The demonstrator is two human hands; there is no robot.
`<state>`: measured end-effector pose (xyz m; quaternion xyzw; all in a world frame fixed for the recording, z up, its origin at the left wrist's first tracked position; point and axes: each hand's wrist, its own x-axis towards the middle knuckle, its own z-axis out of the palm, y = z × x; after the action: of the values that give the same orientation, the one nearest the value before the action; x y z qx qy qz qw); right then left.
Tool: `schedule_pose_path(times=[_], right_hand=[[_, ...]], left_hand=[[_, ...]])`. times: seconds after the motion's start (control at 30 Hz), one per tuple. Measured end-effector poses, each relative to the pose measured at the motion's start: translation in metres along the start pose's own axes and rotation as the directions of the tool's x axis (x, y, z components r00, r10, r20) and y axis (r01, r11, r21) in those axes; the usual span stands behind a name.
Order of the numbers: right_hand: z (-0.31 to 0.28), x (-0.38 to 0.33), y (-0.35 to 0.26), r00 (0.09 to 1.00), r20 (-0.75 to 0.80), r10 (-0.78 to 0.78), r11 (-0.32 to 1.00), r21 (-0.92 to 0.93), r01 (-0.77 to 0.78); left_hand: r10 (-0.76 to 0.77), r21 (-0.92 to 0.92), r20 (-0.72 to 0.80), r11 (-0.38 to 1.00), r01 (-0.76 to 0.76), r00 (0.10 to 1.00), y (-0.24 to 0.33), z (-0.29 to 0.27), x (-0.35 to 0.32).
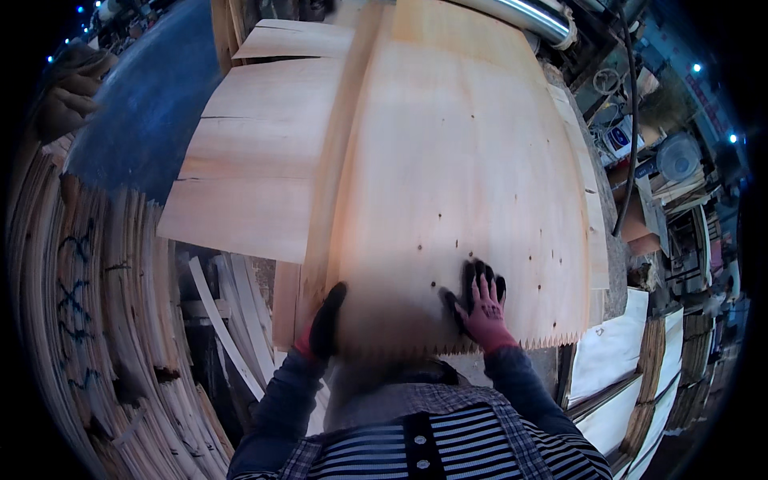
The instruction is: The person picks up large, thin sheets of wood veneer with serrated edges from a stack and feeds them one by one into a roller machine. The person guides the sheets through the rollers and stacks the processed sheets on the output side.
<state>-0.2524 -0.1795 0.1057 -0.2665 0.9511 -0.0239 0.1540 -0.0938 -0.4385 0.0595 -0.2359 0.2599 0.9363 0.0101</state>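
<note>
A large pale wood veneer sheet (464, 168) with small dark knots and a jagged near edge lies in front of me. My right hand (482, 308), in a pink and black glove, rests flat on its near part with the fingers spread. At the sheet's near left corner, my left hand (324, 324), gloved alike, is seen edge-on. Its fingers look stretched out along the sheet's side, though they are dark and partly blurred. Beneath the sheet, other veneer pieces (248, 152) with splits in them stick out to the left.
Tall stacks of veneer (104, 320) stand on the left, with loose strips (228, 320) nearer me. A shiny metal roller (528, 16) lies at the far end. A dark cable (634, 120) hangs at the right, near a white bucket (620, 138). More sheets (612, 348) are stacked lower right.
</note>
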Motion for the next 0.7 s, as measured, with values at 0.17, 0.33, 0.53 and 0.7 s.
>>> schedule_pose_path(times=[0.17,0.33,0.53,0.7], right_hand=[[-0.006,0.047,0.001,0.997,-0.022,0.072,0.995,-0.066,-0.073],[-0.016,0.056,0.026,0.980,-0.138,-0.144,0.980,0.117,0.160],[-0.065,-0.035,0.020,0.813,-0.244,-0.528,0.717,0.385,0.581],[-0.027,-0.054,0.034,0.747,-0.630,-0.214,0.833,0.282,0.476]], left_hand=[[0.507,0.758,0.264,0.417,-0.502,0.821,-0.014,-0.024,-0.004],[0.268,0.633,0.187,0.703,-0.325,0.945,0.057,0.082,-0.018],[0.588,0.550,0.572,0.243,-0.799,0.572,0.060,0.147,-0.016],[0.233,0.252,0.550,0.869,-0.425,0.802,0.041,0.191,-0.015]])
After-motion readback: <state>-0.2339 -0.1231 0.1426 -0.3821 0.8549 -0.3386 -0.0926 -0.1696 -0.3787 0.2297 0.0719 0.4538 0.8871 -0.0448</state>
